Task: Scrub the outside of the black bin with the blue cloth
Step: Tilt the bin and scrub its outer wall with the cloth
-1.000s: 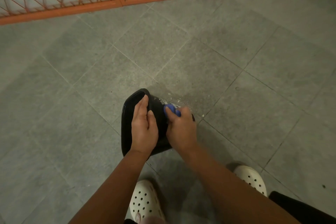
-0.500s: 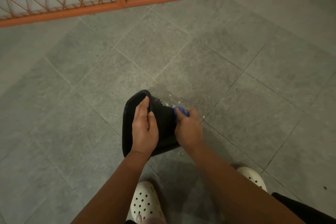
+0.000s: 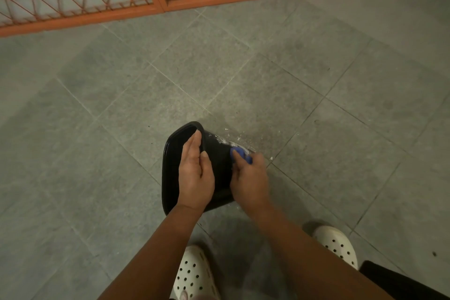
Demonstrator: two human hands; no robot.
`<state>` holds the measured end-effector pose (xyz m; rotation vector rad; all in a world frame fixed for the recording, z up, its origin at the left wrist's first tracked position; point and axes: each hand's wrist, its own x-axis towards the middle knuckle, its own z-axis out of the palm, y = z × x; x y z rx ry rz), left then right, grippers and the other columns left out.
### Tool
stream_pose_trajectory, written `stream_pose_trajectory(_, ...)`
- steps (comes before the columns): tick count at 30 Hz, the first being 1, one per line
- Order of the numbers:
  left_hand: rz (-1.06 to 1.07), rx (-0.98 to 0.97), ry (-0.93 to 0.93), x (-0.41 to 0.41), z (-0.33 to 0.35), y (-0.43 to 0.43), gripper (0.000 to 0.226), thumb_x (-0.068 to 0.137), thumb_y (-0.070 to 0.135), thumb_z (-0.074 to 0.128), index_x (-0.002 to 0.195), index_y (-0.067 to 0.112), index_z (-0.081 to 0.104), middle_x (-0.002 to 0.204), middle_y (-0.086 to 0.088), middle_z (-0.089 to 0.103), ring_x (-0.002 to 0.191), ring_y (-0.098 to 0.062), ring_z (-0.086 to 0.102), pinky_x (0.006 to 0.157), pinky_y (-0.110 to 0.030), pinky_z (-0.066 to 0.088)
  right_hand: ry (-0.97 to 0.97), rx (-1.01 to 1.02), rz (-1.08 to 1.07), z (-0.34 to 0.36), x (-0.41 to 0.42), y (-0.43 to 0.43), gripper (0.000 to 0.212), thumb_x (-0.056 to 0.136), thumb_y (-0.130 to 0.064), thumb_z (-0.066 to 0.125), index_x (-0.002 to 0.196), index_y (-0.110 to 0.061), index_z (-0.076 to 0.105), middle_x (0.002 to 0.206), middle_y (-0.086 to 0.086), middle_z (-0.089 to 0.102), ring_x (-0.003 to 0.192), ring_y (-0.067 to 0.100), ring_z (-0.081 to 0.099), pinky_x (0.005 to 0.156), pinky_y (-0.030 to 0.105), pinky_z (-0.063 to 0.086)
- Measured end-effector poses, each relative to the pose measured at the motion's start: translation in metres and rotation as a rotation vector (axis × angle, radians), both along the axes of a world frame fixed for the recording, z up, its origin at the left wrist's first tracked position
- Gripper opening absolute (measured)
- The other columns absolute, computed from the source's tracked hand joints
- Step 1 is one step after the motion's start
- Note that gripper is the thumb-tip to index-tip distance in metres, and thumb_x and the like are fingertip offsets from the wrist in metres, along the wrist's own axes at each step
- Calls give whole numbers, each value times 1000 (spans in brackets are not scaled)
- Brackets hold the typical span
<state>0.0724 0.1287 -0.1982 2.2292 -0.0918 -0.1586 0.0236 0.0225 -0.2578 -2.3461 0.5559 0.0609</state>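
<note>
The black bin (image 3: 219, 163) lies on its side on the tiled floor (image 3: 109, 153). Its mouth faces out past the left hand (image 3: 194, 175) and its long axis runs from hand to hand. The left hand presses flat on the rim. The right hand (image 3: 250, 178) clutches the blue cloth (image 3: 239, 153) against the wall near the base. Beyond the cloth I note suds (image 3: 222, 140); I judge the scrubbing partly done.

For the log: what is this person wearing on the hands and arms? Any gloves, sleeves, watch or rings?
Nothing that shows. The left hand and right hand are ungloved. The left forearm and right forearm are bare up to the frame edge, with no sleeve, watch, bracelet or ring in view. On the feet are white perforated clogs.
</note>
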Motion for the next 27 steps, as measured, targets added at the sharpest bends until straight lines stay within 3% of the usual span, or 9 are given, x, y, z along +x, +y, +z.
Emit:
stream_pose_trajectory(4, 6, 20, 12, 0, -2, 5, 46, 99, 7, 39, 144, 10, 35, 146, -5, 40, 133, -6, 35, 103, 0, 22, -74, -8, 133, -4, 7, 1, 46, 93, -37, 30, 132, -21, 48, 99, 8, 47, 81, 21, 49, 67, 38, 52)
stream_pose_trajectory(10, -10, 6, 23, -2, 1, -1, 46, 99, 8, 39, 145, 12, 35, 147, -4, 39, 135, -6, 34, 104, -1, 21, 110, -36, -34, -8, 2, -4, 45, 92, -25, 51, 136, -20, 46, 107, 10, 46, 91, 26, 49, 78, 46, 50)
stream_pose_trajectory(17, 11, 22, 44, -1, 6, -1, 46, 98, 7, 39, 144, 10, 36, 143, -4, 42, 130, -5, 37, 103, -1, 24, -22, -21, 57, -17, 8, -7, 44, 92, -35, 33, 130, -20, 50, 96, 9, 49, 81, 24, 51, 67, 41, 53)
stream_pose_trajectory(19, 30, -7, 118, 1, 10, 0, 48, 98, 9, 41, 145, 13, 34, 139, -1, 46, 126, -5, 43, 106, -11, 33, -5, -13, 18, -23, 8, -12, 38, 92, -24, 44, 129, -19, 53, 98, 12, 49, 83, 27, 51, 69, 44, 53)
stream_pose_trajectory(22, 153, -134, 371, 15, 23, -3, 54, 96, 9, 43, 147, 21, 30, 133, 2, 51, 111, -9, 53, 101, -34, 44, -3, 43, 4, -23, 5, -15, 40, 92, -24, 42, 130, -22, 53, 110, 14, 48, 94, 28, 49, 80, 43, 50)
stream_pose_trajectory(24, 251, -168, 499, 24, 32, -9, 53, 97, 12, 42, 148, 23, 30, 131, 1, 52, 101, -9, 54, 96, -33, 42, -89, 28, 41, -23, -2, -14, 42, 92, -30, 42, 128, -16, 55, 104, 11, 49, 87, 22, 50, 75, 36, 52)
stream_pose_trajectory(27, 244, -58, 524, 25, 37, -18, 51, 101, 28, 37, 150, 18, 25, 133, -3, 49, 108, -13, 52, 99, -32, 38, -147, 42, 72, -26, -8, -15, 43, 87, -21, 60, 129, -12, 56, 108, 13, 51, 91, 20, 50, 80, 29, 49)
